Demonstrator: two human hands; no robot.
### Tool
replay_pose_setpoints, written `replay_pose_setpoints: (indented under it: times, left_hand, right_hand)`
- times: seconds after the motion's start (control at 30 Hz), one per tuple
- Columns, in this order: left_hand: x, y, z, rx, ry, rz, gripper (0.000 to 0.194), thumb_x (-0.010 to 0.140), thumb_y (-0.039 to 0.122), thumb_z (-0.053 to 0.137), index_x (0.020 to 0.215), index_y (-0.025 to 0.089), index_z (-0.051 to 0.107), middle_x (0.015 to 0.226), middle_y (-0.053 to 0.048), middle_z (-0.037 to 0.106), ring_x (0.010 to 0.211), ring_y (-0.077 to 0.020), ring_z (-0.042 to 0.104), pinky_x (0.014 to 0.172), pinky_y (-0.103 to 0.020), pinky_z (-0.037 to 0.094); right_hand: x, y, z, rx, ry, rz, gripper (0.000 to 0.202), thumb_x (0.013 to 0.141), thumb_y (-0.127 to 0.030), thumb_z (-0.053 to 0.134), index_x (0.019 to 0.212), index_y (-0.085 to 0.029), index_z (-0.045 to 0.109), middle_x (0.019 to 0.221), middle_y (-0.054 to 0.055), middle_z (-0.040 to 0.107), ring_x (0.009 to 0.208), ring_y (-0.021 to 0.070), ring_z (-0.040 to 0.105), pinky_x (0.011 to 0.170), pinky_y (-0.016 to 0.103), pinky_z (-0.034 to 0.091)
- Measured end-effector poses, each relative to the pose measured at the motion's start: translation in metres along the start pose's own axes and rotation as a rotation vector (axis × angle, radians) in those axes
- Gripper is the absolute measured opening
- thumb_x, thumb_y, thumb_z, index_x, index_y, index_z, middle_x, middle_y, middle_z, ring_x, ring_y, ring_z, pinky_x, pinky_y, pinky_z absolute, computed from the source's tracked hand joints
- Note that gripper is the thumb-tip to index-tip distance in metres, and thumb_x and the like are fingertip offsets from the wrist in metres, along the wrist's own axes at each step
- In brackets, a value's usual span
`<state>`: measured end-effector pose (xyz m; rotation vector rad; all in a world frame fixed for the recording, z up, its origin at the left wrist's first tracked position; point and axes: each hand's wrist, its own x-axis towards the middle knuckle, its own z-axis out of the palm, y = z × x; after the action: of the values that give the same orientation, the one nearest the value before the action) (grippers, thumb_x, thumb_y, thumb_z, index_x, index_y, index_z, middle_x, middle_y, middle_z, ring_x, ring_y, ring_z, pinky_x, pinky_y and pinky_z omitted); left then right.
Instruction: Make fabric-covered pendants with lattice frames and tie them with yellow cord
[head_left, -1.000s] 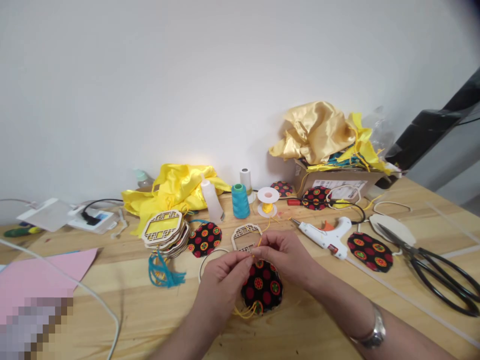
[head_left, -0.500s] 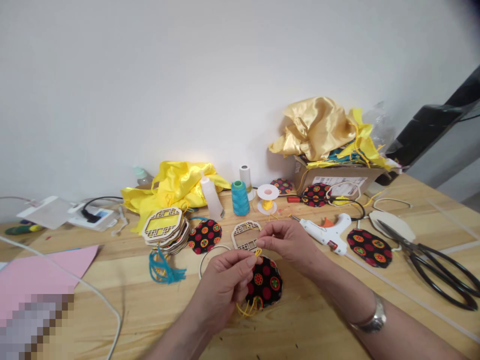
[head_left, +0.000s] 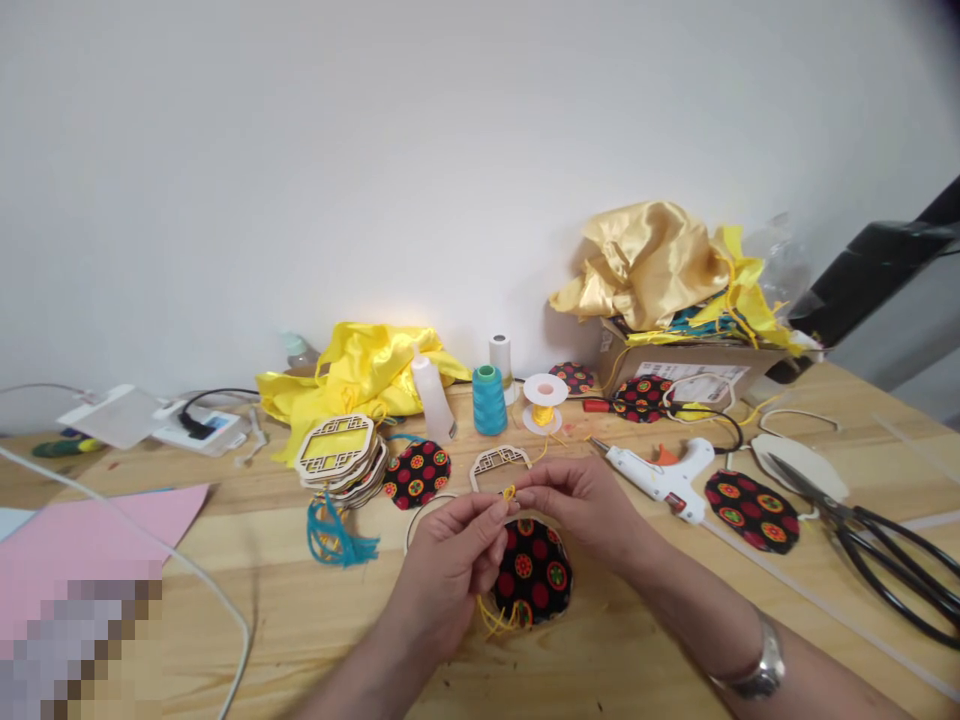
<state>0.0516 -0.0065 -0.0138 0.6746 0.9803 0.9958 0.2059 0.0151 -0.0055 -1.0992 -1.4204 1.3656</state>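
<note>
My left hand (head_left: 461, 545) pinches a looped yellow cord (head_left: 509, 493) between thumb and fingertips. From the other side, my right hand (head_left: 574, 505) has its thumb and forefinger closed on the same small loop. Loose yellow strands (head_left: 495, 617) hang below my left hand. Under both hands lies a black fabric-covered disc (head_left: 532, 570) with red and green flower dots. Just beyond my fingers is a pale wooden lattice frame (head_left: 498, 460), partly hidden by my right hand. A plain thin ring (head_left: 413, 520) shows in part behind my left hand.
Stacked lattice frames (head_left: 337, 450) with a teal tassel (head_left: 337, 535) stand left. A teal thread cone (head_left: 489, 402), a yellow cord spool (head_left: 544, 405) and a squeeze bottle (head_left: 433, 395) line the back. Right are a glue gun (head_left: 664, 480), large scissors (head_left: 862, 530) and a cloth-filled box (head_left: 682, 365).
My right hand has come down and in toward the left, so both sets of fingertips meet at the yellow loop. The whole view has shifted slightly.
</note>
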Motion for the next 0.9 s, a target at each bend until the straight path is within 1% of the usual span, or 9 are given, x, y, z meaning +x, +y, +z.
replay_pose_setpoints:
  times: [0.17,0.33,0.43,0.53,0.63,0.77,0.9]
  left_hand:
    - [0.0,0.0,0.0004,0.039,0.025,0.04,0.02,0.066,0.032,0.072,0.072,0.013,0.066,0.042,0.006,0.045,0.037,-0.002,0.029,0.035,-0.014,0.016]
    - [-0.0025,0.0025,0.0031,0.093,0.045,0.085,0.02,0.065,0.031,0.072,0.069,0.013,0.065,0.044,0.005,0.048,0.038,-0.0029,0.033,0.036,-0.014,0.019]
    - [-0.0033,0.0032,0.0034,0.135,0.056,0.1,0.019,0.067,0.03,0.071,0.068,0.012,0.065,0.043,0.005,0.05,0.038,-0.0028,0.034,0.037,-0.014,0.02]
    - [-0.0032,0.0033,0.0029,0.156,0.042,0.112,0.018,0.068,0.029,0.071,0.065,0.013,0.064,0.043,0.004,0.05,0.039,-0.0026,0.035,0.038,-0.014,0.02]
    - [-0.0034,0.0031,0.0021,0.16,0.019,0.111,0.018,0.068,0.03,0.07,0.067,0.013,0.065,0.044,0.004,0.051,0.038,-0.0022,0.034,0.038,-0.014,0.019]
    - [-0.0033,0.0015,0.0001,0.11,-0.024,0.088,0.018,0.073,0.031,0.066,0.071,0.013,0.065,0.048,0.003,0.053,0.04,-0.0023,0.034,0.038,-0.014,0.018]
    - [-0.001,-0.001,-0.0018,0.066,-0.045,0.043,0.019,0.075,0.031,0.065,0.068,0.013,0.062,0.049,0.003,0.052,0.039,-0.002,0.031,0.038,-0.015,0.017]
  right_hand:
    - [-0.0013,0.0017,0.0025,-0.063,0.035,-0.078,0.01,0.072,-0.018,0.064,0.074,-0.021,0.073,0.074,0.0,0.072,0.07,0.0136,0.064,0.066,0.023,0.049]
    - [-0.0024,-0.0001,0.0055,-0.12,0.052,-0.139,0.011,0.074,-0.018,0.063,0.074,-0.022,0.073,0.076,0.0,0.072,0.071,0.0143,0.064,0.067,0.024,0.048]
    - [-0.0038,-0.0032,0.0074,-0.147,0.052,-0.138,0.011,0.075,-0.018,0.061,0.071,-0.02,0.072,0.072,-0.001,0.071,0.069,0.0137,0.062,0.065,0.023,0.046]
    - [-0.0048,-0.0048,0.0085,-0.174,0.064,-0.126,0.012,0.075,-0.019,0.06,0.068,-0.018,0.069,0.067,-0.001,0.068,0.064,0.0128,0.059,0.062,0.023,0.045]
    - [-0.0046,-0.0033,0.0085,-0.167,0.054,-0.11,0.012,0.076,-0.019,0.058,0.068,-0.017,0.066,0.065,-0.002,0.064,0.063,0.0118,0.057,0.061,0.022,0.043]
    - [-0.0038,0.0005,0.0071,-0.16,0.03,-0.097,0.012,0.078,-0.019,0.054,0.071,-0.017,0.063,0.068,-0.001,0.062,0.067,0.012,0.057,0.064,0.023,0.043]
    - [-0.0035,0.002,0.0059,-0.203,0.031,-0.102,0.012,0.079,-0.018,0.052,0.071,-0.016,0.061,0.067,-0.002,0.06,0.065,0.0116,0.054,0.062,0.022,0.042]
